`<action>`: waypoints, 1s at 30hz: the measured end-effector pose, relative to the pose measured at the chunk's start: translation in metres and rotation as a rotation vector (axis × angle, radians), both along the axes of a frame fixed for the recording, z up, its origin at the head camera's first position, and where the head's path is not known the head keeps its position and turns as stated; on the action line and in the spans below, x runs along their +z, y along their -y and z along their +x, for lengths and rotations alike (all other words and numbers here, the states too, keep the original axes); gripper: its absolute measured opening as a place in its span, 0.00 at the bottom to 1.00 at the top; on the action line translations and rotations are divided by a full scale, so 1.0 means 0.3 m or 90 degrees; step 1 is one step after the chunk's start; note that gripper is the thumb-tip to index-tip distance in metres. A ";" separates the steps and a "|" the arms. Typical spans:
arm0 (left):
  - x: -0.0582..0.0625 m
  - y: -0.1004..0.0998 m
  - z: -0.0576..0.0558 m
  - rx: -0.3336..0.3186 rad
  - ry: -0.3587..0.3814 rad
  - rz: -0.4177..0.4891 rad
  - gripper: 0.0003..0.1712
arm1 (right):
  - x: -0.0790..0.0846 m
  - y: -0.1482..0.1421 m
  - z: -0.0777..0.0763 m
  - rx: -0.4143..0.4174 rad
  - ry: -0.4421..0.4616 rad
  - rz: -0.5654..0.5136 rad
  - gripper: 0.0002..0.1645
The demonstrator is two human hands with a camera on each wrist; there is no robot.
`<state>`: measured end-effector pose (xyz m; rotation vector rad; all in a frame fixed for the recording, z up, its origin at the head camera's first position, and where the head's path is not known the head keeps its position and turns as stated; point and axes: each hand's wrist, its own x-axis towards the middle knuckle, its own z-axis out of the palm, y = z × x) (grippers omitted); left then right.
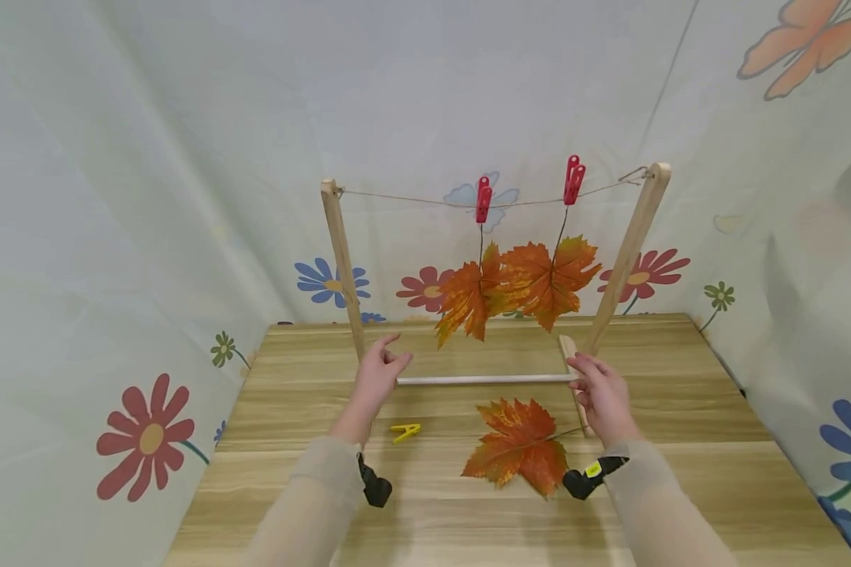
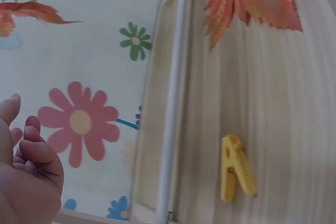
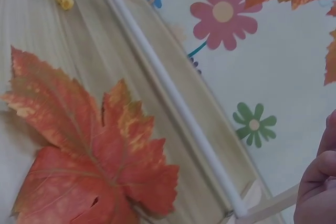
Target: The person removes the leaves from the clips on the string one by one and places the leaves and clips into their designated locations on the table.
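My left hand is held up beside the left wooden post, with thumb and fingers loosely bent and nothing between them. At the right post, my right hand has its fingers loosely curled, no object seen in them; it overlaps the frame's foot in the head view. An orange maple leaf lies on the table between my forearms, its stem pointing toward my right hand. Left of it lies a yellow clothespin. Two red clothespins on the string hold hanging leaves by their stems.
A thin string runs between the post tops. Low down, a white rod joins the two sides of the wooden frame. The frame stands on a wood-grain table, with a flower-printed curtain behind and at both sides.
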<state>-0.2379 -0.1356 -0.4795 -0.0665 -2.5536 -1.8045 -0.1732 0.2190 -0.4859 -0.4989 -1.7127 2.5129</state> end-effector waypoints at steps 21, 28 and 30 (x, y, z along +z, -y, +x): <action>0.173 -0.032 -0.034 -0.012 -0.026 0.085 0.28 | 0.153 0.033 -0.057 0.058 -0.084 0.024 0.11; 0.232 -0.032 -0.045 0.013 -0.032 0.089 0.27 | 0.199 0.048 -0.073 0.069 -0.115 0.060 0.26; 0.255 -0.035 -0.052 0.012 -0.036 0.082 0.27 | 0.212 0.046 -0.077 0.075 -0.125 0.068 0.25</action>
